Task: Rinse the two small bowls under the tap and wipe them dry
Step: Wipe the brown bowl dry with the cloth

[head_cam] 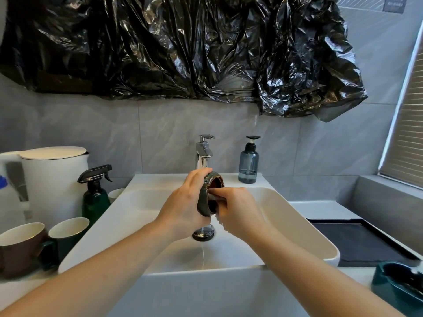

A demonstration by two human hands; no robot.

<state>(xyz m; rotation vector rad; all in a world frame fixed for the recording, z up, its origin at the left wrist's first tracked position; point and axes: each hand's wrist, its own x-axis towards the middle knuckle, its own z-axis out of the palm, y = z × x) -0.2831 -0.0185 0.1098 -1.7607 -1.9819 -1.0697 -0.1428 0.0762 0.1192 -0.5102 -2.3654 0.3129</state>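
Over the white sink (297, 220), just below the chrome tap (203, 154), I hold two small dark green bowls with brown insides, tipped on edge and facing right. The nearer bowl (203, 202) partly covers the farther bowl (216, 180). My left hand (185, 202) grips their backs from the left. My right hand (238, 211) has its fingers at the rim and inside of the nearer bowl. A thin thread of water falls toward the drain plug (203, 233). The tap's spout is hidden behind the bowls.
A blue soap dispenser (248, 161) stands on the sink's back right corner. At left are a green spray bottle (95, 195), a white kettle (52, 179) and two mugs (66, 234). A dark mat (357, 241) lies at right, a teal dish (398, 287) near the front right.
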